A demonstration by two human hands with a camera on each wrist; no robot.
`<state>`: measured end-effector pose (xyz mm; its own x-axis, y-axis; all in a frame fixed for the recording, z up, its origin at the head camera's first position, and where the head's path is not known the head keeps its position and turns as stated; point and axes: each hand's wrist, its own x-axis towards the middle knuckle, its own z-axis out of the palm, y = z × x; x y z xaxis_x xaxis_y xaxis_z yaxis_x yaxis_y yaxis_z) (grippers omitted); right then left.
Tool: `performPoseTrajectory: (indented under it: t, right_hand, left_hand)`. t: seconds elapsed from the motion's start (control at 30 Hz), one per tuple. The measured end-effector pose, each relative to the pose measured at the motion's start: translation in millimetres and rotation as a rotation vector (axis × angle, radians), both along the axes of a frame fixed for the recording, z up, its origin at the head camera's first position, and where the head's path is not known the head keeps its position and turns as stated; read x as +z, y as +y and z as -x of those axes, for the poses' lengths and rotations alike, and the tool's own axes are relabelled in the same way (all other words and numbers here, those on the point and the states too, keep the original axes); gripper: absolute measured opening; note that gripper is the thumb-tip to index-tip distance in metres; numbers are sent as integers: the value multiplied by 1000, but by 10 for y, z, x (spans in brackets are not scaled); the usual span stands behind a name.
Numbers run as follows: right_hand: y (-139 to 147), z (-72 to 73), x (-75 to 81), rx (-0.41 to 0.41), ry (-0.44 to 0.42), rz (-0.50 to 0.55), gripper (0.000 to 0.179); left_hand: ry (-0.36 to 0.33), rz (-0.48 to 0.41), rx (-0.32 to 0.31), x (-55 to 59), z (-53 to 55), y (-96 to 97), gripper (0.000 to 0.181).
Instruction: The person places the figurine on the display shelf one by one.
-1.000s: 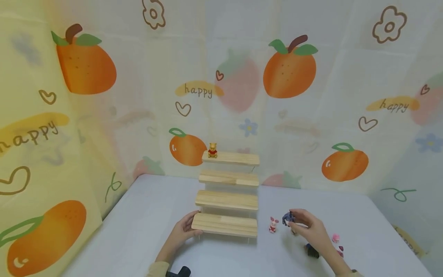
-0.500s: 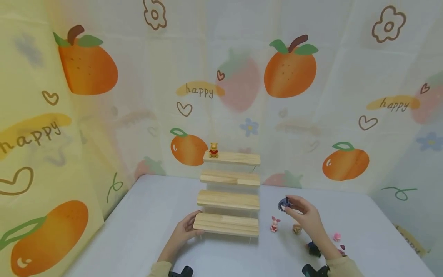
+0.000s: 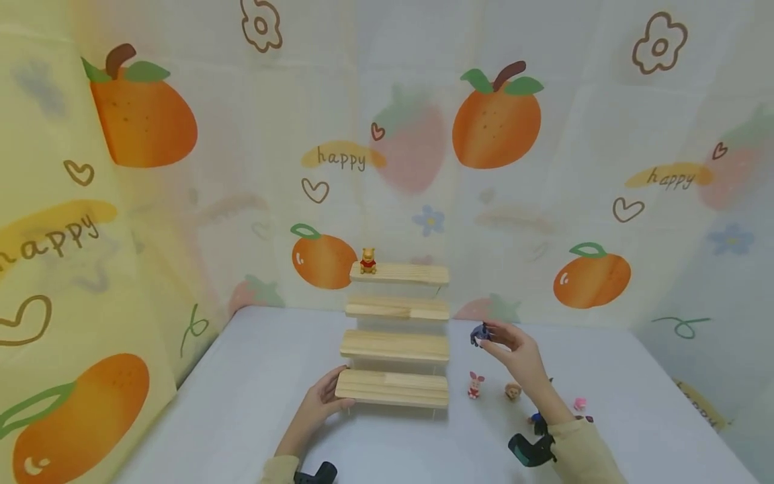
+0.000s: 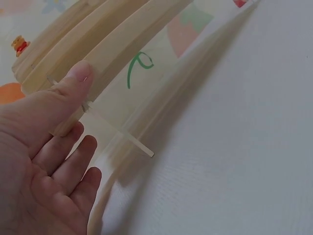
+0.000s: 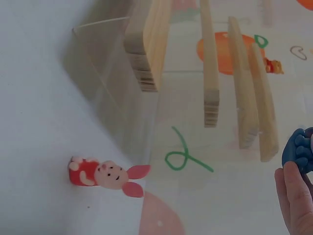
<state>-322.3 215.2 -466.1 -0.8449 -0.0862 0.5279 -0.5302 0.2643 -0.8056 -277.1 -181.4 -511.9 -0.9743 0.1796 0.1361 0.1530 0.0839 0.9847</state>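
Observation:
In the head view my left hand [image 3: 320, 396] grips the left end of the lowest step of a four-tier wooden display stand [image 3: 393, 388]. Its thumb lies along the step's front edge in the left wrist view. My right hand [image 3: 517, 353] pinches a small blue donkey figurine [image 3: 480, 334], held up to the right of the stand, about level with the second-lowest step. Only part of that figurine shows in the right wrist view. On the top step, at its left end, sits a yellow bear figurine [image 3: 368, 262] in a red shirt. A pink piglet figurine [image 3: 475, 386] stands on the table below my right hand.
A tan figurine [image 3: 512, 391], a pink one [image 3: 580, 404] and a dark one [image 3: 539, 423] are on the white table [image 3: 242, 390] around my right forearm, which partly hides some. A fruit-printed cloth [image 3: 254, 168] hangs behind the stand.
My right hand has lifted the donkey figurine and carried it left and away from me, toward the stand. The tan figurine has come into fuller view. My left hand keeps its grip on the step.

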Motion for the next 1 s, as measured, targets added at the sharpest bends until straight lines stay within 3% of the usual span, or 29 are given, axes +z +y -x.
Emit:
performPoseTrajectory:
  t: [0.03,0.1,0.27,0.37,0.53,0.7,1.0]
  right_hand:
    - [-52,-36,76,-13,-23,-10,39]
    - [-58,57,24,-77,-51,-59,42]
    - [-394,-333,656,-64,-97,-42,44]
    - [-490,-440,865,-69,-172,-39,44]
    - [-576,-418,956,-72,-221,-13,44]
    - [-712,-318,1009,-26,-198,30,42]
    - [-992,-101,1111,-7,-125,70,35]
  left_hand:
    - [1,-2,-1,4,1,-7,73]
    - [3,-4,-4,8,7,-15,73]
    - [8,-11,-18,11,5,-17,73]
    - [-1,-15,-25,15,-4,-13,74]
    - [2,10,-18,12,-12,-24,76]
    - [-12,16,19,-4,-10,-32,76]
    - [-18,-13,19,-37,18,-13,76]
